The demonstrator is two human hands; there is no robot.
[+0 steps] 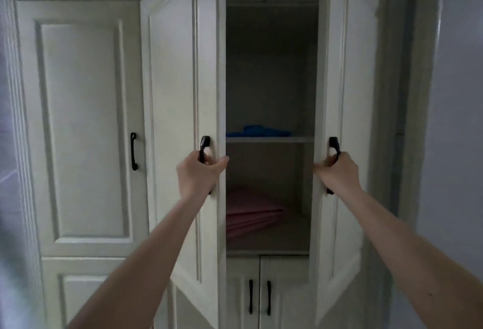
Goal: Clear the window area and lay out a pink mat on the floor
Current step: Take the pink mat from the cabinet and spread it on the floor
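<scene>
My left hand (200, 172) and right hand (337, 172) squeeze the door handles. The folded pink mat (251, 217) looks soft, light, floppy; I should grab under its fold.

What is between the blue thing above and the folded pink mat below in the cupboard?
In the head view, a white shelf board carrying the blue thing, then bare space down to the pink mat.

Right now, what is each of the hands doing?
Left hand: holds the left door handle.
Right hand: holds the right door handle.
</scene>
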